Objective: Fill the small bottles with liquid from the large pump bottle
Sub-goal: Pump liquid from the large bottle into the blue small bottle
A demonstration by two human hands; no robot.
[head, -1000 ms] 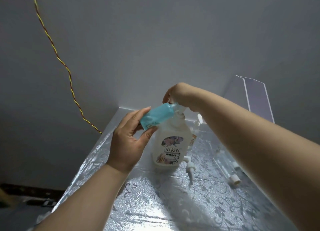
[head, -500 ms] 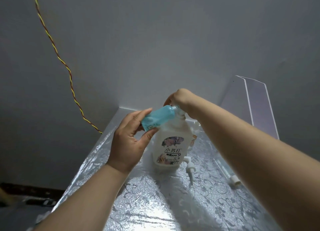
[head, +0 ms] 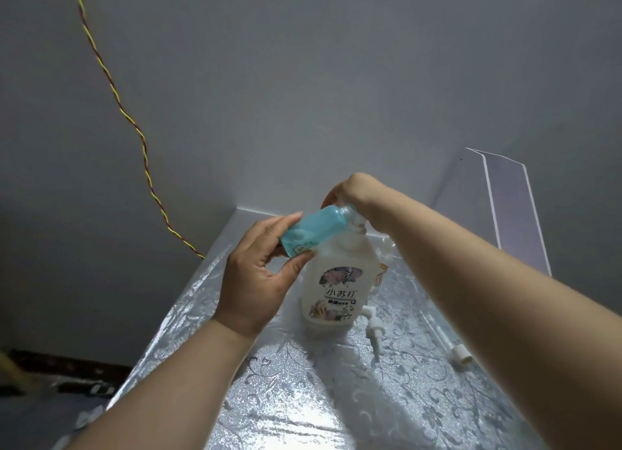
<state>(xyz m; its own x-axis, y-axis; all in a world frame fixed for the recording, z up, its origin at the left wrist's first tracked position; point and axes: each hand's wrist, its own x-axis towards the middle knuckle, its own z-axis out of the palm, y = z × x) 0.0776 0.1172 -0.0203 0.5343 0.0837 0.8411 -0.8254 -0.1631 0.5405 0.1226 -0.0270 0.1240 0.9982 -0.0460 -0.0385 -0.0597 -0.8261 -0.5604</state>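
The left hand [head: 259, 274] holds a small teal bottle [head: 313, 230] by its base end, thumb below and fingers curled over the top. The bottle is tipped on its side, with its neck pointing up and right to meet the top of the large pump bottle [head: 336, 291]. That big bottle stands upright on the bench [head: 303, 416], which is covered in a silvery cloth with a flower pattern; it is pale and translucent, with a floral label on its front. The right hand [head: 353, 193] is bent at the wrist and cupped over the bottle's top, its fingers turned down and mostly hidden, so whether they grip the pump or only press on it cannot be told. Two loose white pump heads lie on the bench to the right, one [head: 373, 328] just beside the big bottle's base and the other [head: 459, 355] further off. A clear plastic panel [head: 505, 207] stands at the far right, and a twisted yellow-and-red cord [head: 134, 123] hangs down the grey wall on the left.
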